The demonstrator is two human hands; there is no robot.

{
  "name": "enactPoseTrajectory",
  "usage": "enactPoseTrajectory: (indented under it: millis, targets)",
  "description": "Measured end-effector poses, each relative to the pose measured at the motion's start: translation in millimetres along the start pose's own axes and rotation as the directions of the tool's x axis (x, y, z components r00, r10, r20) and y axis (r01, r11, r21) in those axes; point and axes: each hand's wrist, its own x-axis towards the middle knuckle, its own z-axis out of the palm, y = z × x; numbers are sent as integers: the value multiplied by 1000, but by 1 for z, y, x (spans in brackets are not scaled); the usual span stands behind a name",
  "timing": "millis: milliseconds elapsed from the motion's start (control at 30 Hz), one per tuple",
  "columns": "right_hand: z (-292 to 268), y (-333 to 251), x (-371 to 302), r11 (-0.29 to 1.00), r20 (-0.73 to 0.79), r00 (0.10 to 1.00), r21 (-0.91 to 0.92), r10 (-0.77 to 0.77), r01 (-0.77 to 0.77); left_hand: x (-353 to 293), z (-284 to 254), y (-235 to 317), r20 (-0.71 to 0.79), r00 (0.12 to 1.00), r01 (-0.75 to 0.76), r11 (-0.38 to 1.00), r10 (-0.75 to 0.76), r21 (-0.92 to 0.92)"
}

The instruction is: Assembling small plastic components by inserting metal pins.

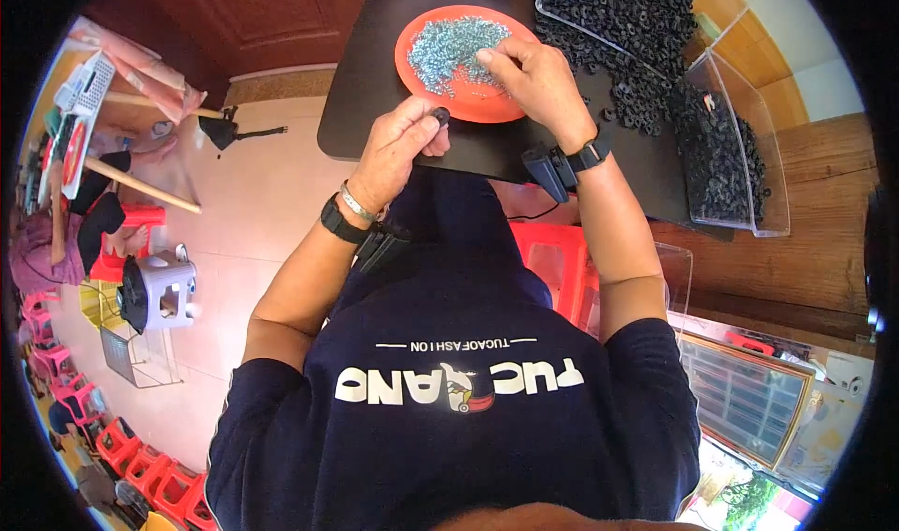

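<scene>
Small silvery metal pieces that look like screws [459, 49] lie heaped on a round orange-red plate [407, 74] on the dark table. My left hand [401, 145] is closed in front of the plate's near edge, with a small black plastic part [440, 115] pinched between thumb and fingers. At the right side of the heap, my right hand [543, 81] has its thumb and index finger pressed together among the metal pieces. Whatever those fingertips grip is too small to make out.
A clear bin [618, 7] of black parts lies at the back right, with loose black parts spilling beside it. Another clear bin [758, 184] holds more at the table's right edge. A red stool [552, 250] is below the table. Another person sits at far left.
</scene>
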Motion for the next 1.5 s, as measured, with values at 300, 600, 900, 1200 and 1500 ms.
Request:
enactPoseTrajectory:
  millis: [300,600,900,1200,1500]
  targets:
    - [5,-41,-32,859,168,986,505,-5,-82,-3,11,12,44,997,-60,998,60,6]
    - [-4,-53,-40,896,66,997,444,-32,0,-5,8,22,43,995,-94,991,91,100]
    - [0,-57,-47,950,-138,963,181,-232,255,-4,8,19,104,989,-129,958,106,257]
    - [8,-73,-65,917,-252,882,-92,-398,388,-4,12,16,-35,998,-50,990,46,-130]
    - [-44,1,-56,915,-161,937,-320,-310,247,2,14,12,-33,998,-61,978,56,-197]
